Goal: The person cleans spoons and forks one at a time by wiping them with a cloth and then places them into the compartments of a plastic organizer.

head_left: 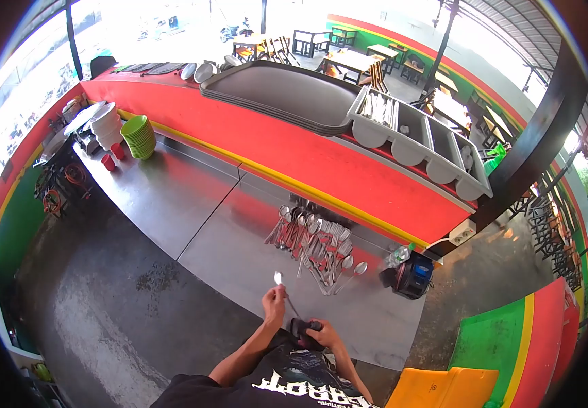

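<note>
My left hand [275,306] is closed in a pinch on a spoon [278,278], just below its bright bowl. The spoon's handle slants down toward my right hand [325,334]. That hand is closed on a dark cloth [302,330] close to my body, and the handle's lower end reaches the cloth. Beyond both hands, a loose pile of spoons and forks [317,245] lies on the metal counter [239,251], some pointing toward me.
Large grey trays [287,92] and a cutlery holder with compartments [409,136] rest on the red ledge. A black and blue object [413,275] and a clear bottle [399,256] stand at the right. Green bowls [139,137], white plates [106,126] and red cups [108,162] sit far left.
</note>
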The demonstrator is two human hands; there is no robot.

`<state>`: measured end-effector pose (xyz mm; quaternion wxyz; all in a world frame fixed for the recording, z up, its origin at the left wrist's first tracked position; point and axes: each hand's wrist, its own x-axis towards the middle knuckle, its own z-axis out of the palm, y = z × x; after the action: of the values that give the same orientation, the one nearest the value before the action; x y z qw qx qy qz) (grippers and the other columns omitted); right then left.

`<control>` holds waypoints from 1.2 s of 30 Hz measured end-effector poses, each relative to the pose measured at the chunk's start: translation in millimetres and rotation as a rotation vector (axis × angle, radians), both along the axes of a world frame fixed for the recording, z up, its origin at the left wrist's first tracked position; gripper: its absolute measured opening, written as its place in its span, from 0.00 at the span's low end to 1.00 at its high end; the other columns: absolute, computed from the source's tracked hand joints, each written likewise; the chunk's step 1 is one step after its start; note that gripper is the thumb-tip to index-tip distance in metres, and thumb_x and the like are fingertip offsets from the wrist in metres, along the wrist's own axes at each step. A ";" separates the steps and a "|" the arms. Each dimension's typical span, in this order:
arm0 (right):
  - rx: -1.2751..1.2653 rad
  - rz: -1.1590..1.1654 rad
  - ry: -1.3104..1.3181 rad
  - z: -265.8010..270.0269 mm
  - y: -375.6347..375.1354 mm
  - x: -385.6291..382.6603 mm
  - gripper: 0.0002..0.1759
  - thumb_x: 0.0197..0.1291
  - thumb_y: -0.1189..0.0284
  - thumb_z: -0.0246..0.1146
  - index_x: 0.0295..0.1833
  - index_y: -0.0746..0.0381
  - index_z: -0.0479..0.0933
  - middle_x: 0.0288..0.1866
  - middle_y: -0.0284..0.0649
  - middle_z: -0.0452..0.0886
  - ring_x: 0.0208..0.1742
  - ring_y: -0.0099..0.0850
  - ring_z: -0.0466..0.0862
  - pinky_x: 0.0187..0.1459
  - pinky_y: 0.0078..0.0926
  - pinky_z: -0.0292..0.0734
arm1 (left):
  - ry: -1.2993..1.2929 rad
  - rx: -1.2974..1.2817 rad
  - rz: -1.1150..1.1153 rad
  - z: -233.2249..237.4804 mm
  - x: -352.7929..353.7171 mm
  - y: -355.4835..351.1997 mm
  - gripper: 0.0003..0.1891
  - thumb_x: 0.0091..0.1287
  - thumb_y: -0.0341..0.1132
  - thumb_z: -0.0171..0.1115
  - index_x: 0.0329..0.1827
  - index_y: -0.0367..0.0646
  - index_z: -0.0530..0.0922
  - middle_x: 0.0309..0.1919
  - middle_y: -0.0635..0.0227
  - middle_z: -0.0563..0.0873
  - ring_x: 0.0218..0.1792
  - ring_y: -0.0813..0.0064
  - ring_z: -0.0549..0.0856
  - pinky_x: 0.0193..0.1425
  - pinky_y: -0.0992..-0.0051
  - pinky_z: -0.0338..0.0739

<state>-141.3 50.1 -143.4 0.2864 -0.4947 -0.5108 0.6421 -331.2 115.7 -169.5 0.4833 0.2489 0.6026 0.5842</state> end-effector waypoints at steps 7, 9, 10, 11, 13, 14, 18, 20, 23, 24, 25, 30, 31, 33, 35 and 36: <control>-0.039 -0.567 0.025 -36.5 -15.5 30.3 0.10 0.60 0.73 0.65 0.44 0.66 0.80 0.34 0.31 0.82 0.34 0.21 0.78 0.38 0.23 0.75 | -0.192 0.030 0.060 12.8 -32.2 24.6 0.18 0.76 0.48 0.55 0.39 0.40 0.78 0.26 0.71 0.80 0.24 0.83 0.76 0.28 0.81 0.69; 0.009 -0.730 0.090 -24.4 -6.7 35.6 0.10 0.61 0.73 0.64 0.46 0.67 0.79 0.35 0.31 0.82 0.36 0.20 0.78 0.39 0.23 0.75 | -0.164 -0.009 -0.009 13.8 -32.7 22.3 0.18 0.76 0.48 0.54 0.39 0.40 0.78 0.25 0.72 0.79 0.23 0.83 0.75 0.28 0.81 0.69; 0.034 -0.815 0.125 -16.3 -1.1 37.5 0.11 0.62 0.73 0.64 0.47 0.67 0.79 0.36 0.31 0.81 0.37 0.19 0.78 0.40 0.22 0.75 | -0.149 -0.029 -0.048 17.3 -32.7 20.9 0.18 0.76 0.49 0.54 0.39 0.40 0.78 0.24 0.73 0.79 0.23 0.83 0.75 0.28 0.81 0.69; 0.029 -0.843 0.116 -17.0 5.0 44.1 0.12 0.64 0.72 0.63 0.50 0.67 0.78 0.41 0.32 0.82 0.41 0.19 0.79 0.42 0.21 0.75 | -0.155 -0.044 -0.080 20.6 -29.8 19.1 0.18 0.76 0.48 0.54 0.39 0.40 0.78 0.24 0.73 0.79 0.23 0.83 0.74 0.28 0.81 0.69; 0.087 -0.837 0.107 8.6 13.0 42.5 0.15 0.64 0.69 0.65 0.52 0.65 0.77 0.44 0.33 0.80 0.43 0.21 0.78 0.43 0.22 0.74 | -0.167 -0.076 -0.146 26.9 -17.9 14.1 0.18 0.76 0.48 0.54 0.39 0.40 0.78 0.22 0.74 0.78 0.22 0.84 0.74 0.27 0.81 0.68; 0.116 -0.833 0.102 17.4 15.0 42.0 0.17 0.63 0.68 0.66 0.54 0.65 0.77 0.45 0.33 0.80 0.43 0.22 0.78 0.43 0.22 0.74 | -0.165 -0.078 -0.189 29.4 -12.0 12.0 0.18 0.76 0.48 0.54 0.39 0.40 0.78 0.22 0.74 0.78 0.22 0.84 0.74 0.27 0.81 0.68; 0.500 -0.732 -0.373 -4.0 20.3 41.5 0.21 0.61 0.65 0.69 0.55 0.65 0.76 0.49 0.36 0.78 0.44 0.26 0.80 0.45 0.26 0.77 | -0.190 -0.038 -0.348 24.1 15.5 4.9 0.17 0.76 0.45 0.55 0.38 0.39 0.79 0.23 0.75 0.78 0.23 0.84 0.74 0.29 0.81 0.68; 0.619 -0.569 -0.566 13.6 18.2 37.5 0.23 0.59 0.64 0.71 0.55 0.65 0.76 0.50 0.37 0.78 0.44 0.29 0.81 0.47 0.27 0.78 | -0.202 -0.018 -0.424 35.8 28.7 0.3 0.17 0.75 0.45 0.56 0.39 0.39 0.79 0.23 0.74 0.79 0.24 0.85 0.75 0.30 0.82 0.69; 0.030 -0.298 -0.072 20.0 15.8 21.0 0.19 0.69 0.61 0.61 0.55 0.65 0.77 0.51 0.41 0.80 0.49 0.34 0.83 0.50 0.31 0.81 | -0.198 -0.030 -0.485 46.4 37.6 0.6 0.17 0.75 0.46 0.57 0.40 0.38 0.80 0.25 0.75 0.80 0.26 0.86 0.75 0.32 0.83 0.69; -0.159 -0.201 0.116 21.5 15.1 14.2 0.19 0.72 0.61 0.58 0.55 0.65 0.77 0.51 0.42 0.81 0.51 0.34 0.84 0.50 0.32 0.81 | -0.183 -0.027 -0.501 47.2 39.2 1.1 0.17 0.75 0.46 0.57 0.40 0.38 0.80 0.26 0.75 0.80 0.27 0.86 0.75 0.32 0.83 0.69; -0.279 -0.151 0.277 23.2 12.7 7.2 0.19 0.73 0.60 0.56 0.55 0.65 0.77 0.51 0.42 0.82 0.51 0.34 0.84 0.50 0.33 0.81 | -0.194 -0.015 -0.492 48.0 41.1 2.3 0.17 0.75 0.46 0.57 0.40 0.38 0.80 0.26 0.76 0.80 0.27 0.86 0.75 0.33 0.83 0.69; -0.554 -0.206 0.675 22.3 1.0 -11.9 0.18 0.73 0.60 0.54 0.53 0.64 0.77 0.44 0.38 0.84 0.47 0.33 0.85 0.49 0.34 0.81 | -0.262 0.027 -0.455 54.7 45.5 15.3 0.16 0.76 0.45 0.56 0.39 0.40 0.80 0.27 0.76 0.81 0.27 0.87 0.75 0.34 0.84 0.69; -0.569 -0.223 0.730 19.0 0.4 -7.5 0.16 0.73 0.61 0.55 0.51 0.63 0.77 0.42 0.37 0.83 0.45 0.32 0.84 0.48 0.34 0.81 | -0.286 0.022 -0.460 56.1 45.1 17.2 0.16 0.76 0.45 0.56 0.39 0.40 0.80 0.27 0.76 0.82 0.27 0.87 0.75 0.34 0.84 0.69; -0.594 -0.260 0.843 11.1 3.8 5.8 0.13 0.72 0.62 0.57 0.49 0.62 0.78 0.39 0.34 0.82 0.42 0.30 0.84 0.45 0.32 0.81 | -0.334 0.010 -0.475 56.8 44.8 21.5 0.15 0.75 0.45 0.57 0.39 0.41 0.80 0.27 0.76 0.82 0.28 0.87 0.76 0.34 0.83 0.69; -0.531 -0.335 0.723 4.4 7.9 16.4 0.11 0.71 0.64 0.59 0.46 0.60 0.78 0.37 0.32 0.81 0.39 0.28 0.83 0.44 0.30 0.80 | -0.310 0.046 -0.534 56.3 51.3 23.4 0.15 0.75 0.45 0.57 0.40 0.40 0.80 0.28 0.75 0.83 0.29 0.86 0.77 0.35 0.83 0.70; -0.499 -0.376 0.664 6.3 9.3 20.2 0.09 0.70 0.64 0.60 0.45 0.59 0.78 0.36 0.31 0.81 0.37 0.27 0.83 0.43 0.29 0.80 | -0.298 0.063 -0.568 59.9 55.8 25.2 0.15 0.75 0.45 0.57 0.40 0.40 0.80 0.29 0.75 0.84 0.30 0.86 0.78 0.36 0.82 0.70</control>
<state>-121.1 59.5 -137.1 0.4185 -0.4003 -0.1224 0.8060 -275.4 140.9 -109.6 0.7021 0.3338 0.4130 0.4744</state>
